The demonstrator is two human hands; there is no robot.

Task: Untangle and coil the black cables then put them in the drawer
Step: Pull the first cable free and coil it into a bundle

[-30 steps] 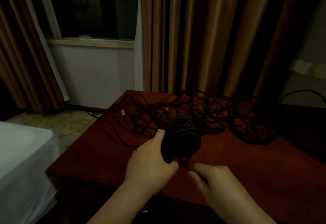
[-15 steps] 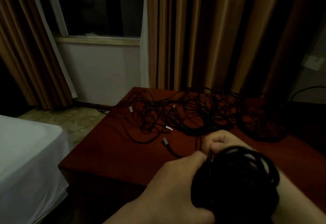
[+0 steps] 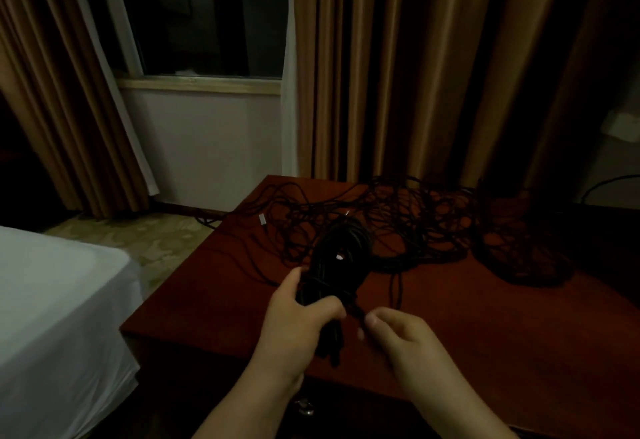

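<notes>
Compared with half a second ago, the coiled bundle [image 3: 337, 265] sits farther from the camera, held out over the red-brown table [image 3: 485, 328]. Behind it, a large tangle of black cables [image 3: 433, 224] sprawls across the far side. The left hand [image 3: 301, 321] grips the bundle's near end; the right hand [image 3: 398, 334] pinches a loose tail (dim light hides detail). If that tail slips, the wraps could spring open.

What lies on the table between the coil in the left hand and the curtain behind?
In the head view, the tangled black cables lie spread over the table between the coil, gripped by the left hand, and the curtain.
</notes>
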